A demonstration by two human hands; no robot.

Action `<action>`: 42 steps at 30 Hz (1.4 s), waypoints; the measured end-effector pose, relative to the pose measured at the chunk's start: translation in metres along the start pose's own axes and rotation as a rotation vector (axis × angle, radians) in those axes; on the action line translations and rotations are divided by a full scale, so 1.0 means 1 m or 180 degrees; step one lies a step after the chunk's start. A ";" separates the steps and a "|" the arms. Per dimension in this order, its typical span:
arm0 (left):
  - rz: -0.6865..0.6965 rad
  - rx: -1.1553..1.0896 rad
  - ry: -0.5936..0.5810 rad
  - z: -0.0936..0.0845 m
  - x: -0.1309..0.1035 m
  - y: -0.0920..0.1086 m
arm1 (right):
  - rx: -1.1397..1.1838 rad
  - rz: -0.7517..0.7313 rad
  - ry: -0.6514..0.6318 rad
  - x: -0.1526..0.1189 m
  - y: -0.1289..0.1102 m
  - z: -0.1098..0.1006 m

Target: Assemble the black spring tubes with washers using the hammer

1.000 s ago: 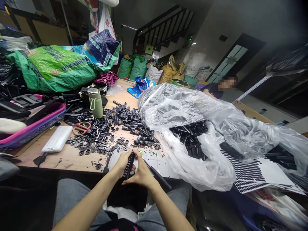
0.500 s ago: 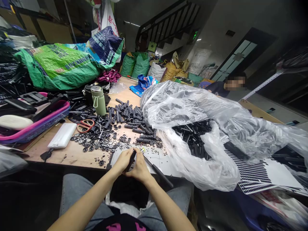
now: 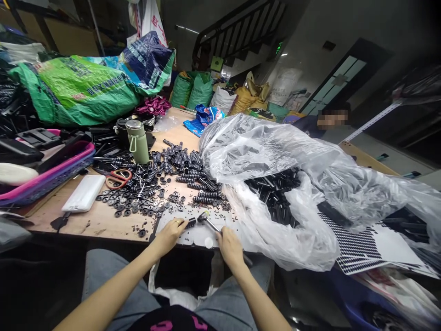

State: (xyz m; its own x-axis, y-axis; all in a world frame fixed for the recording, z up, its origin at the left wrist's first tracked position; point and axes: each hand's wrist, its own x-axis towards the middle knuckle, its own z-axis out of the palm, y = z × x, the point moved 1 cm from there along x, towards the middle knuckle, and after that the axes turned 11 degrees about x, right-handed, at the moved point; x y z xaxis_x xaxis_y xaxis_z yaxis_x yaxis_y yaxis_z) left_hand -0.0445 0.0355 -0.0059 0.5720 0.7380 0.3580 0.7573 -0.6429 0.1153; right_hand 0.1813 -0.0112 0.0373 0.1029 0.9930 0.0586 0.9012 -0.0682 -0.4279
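Observation:
My left hand (image 3: 169,235) is closed around a short black tube (image 3: 190,223), which lies sideways over the pale board (image 3: 196,239) at the table's front edge. My right hand (image 3: 230,244) grips a small hammer (image 3: 213,225) by its shaft. The hammer's head, with a yellow-green face, is just right of the tube's end. A white round disc (image 3: 208,242) lies on the board between my hands. Behind them are many black ridged rollers (image 3: 206,185), black washers (image 3: 128,202) and tiny dark bits.
Scissors (image 3: 119,179), a white power bank (image 3: 84,194), a green flask (image 3: 138,142) and a pink basket (image 3: 69,171) stand left. Clear plastic (image 3: 248,147) covers black parts at right. Beyond it is a person (image 3: 310,125). Printed sheets (image 3: 361,243) lie far right.
My hands have moved apart. My right hand has left the black piece and taken hold of the hammer, lifting it beside the tube, which my left hand still holds.

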 end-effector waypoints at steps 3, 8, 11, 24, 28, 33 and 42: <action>0.0128 0.0207 -0.0004 -0.003 0.005 0.008 | 0.0374 0.0097 -0.0032 0.000 -0.009 -0.017; -0.0089 0.0508 -0.0207 -0.009 0.011 0.014 | 0.0746 0.0071 -0.0116 -0.015 -0.028 -0.013; -0.0170 0.0579 -0.0384 -0.009 0.010 0.022 | 0.0341 0.0132 -0.0492 -0.020 -0.031 -0.007; -0.0342 0.0495 -0.0430 0.021 0.012 0.053 | 0.0180 -0.0598 -0.1074 -0.024 -0.093 0.010; -0.0655 0.0092 -0.0921 -0.004 0.026 0.047 | 0.0176 -0.0321 -0.0723 -0.019 -0.066 -0.002; -0.0359 -0.0131 -0.1042 -0.033 0.049 0.043 | -0.0218 0.0054 -0.0262 -0.013 -0.006 -0.017; -0.0315 0.0147 -0.0584 0.010 0.156 0.034 | -0.0135 -0.0165 0.0179 0.003 0.016 0.001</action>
State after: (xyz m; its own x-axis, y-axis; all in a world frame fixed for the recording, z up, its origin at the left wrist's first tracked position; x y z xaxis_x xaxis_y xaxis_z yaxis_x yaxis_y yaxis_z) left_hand 0.0742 0.1309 0.0444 0.5386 0.8248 0.1719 0.8239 -0.5583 0.0975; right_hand 0.1958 -0.0093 0.0301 0.0780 0.9883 0.1308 0.9229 -0.0219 -0.3844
